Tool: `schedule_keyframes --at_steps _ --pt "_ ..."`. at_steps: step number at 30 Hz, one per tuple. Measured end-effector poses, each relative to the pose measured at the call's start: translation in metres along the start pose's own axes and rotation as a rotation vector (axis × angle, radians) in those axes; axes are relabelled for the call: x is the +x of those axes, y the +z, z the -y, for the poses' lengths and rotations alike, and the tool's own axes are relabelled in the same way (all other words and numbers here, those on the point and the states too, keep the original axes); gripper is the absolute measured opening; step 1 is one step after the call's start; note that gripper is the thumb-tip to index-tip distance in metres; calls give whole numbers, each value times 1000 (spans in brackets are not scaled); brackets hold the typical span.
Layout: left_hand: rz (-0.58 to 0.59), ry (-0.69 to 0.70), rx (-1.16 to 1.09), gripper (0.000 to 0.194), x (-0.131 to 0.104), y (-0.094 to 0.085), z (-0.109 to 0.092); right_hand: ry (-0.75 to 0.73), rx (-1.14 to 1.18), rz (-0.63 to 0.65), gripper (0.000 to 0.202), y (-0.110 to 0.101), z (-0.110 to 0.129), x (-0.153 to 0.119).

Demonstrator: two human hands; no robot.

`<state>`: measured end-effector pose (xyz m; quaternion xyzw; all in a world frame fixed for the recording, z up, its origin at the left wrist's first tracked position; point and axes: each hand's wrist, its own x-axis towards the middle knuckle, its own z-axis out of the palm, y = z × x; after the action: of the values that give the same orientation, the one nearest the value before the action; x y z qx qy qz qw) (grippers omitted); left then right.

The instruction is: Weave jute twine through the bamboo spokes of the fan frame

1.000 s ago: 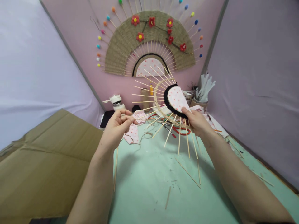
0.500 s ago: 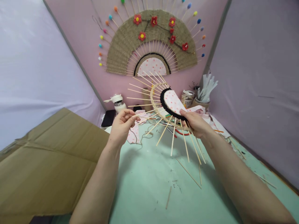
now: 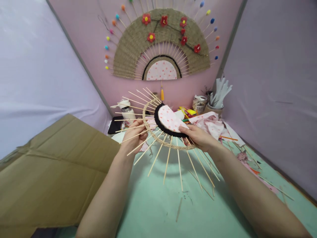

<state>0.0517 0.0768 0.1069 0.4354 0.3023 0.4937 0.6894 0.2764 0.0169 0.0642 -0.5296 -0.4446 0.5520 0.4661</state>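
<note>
Leftward and nearer, the small stick fan (image 3: 170, 119) has been shifted since the earlier frame. It is held above the green table (image 3: 153, 208), its right edge gripped between thumb and fingers of the right hand (image 3: 201, 136). Behind the left-side sticks, the fingers of the left hand (image 3: 133, 133) are curled; what is gripped cannot be told.

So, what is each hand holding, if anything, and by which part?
Right hand: the half-round fan frame of pale wooden sticks, by a corner of its spotted pink centre. Left hand: behind sticks; hold unclear.
</note>
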Motion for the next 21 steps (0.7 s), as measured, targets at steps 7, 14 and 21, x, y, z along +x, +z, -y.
schedule_keyframes --at_steps 7,14,21 --pt "100 -106 -129 13 2 -6 -2 16 -64 32 34 -6 2 -1" --pt "81 -253 -184 40 -1 -6 -18 1 -131 2 32 -13 0 2" --pt "217 -290 -179 45 -4 -9 -18 -163 -366 -28 42 -17 -4 5"
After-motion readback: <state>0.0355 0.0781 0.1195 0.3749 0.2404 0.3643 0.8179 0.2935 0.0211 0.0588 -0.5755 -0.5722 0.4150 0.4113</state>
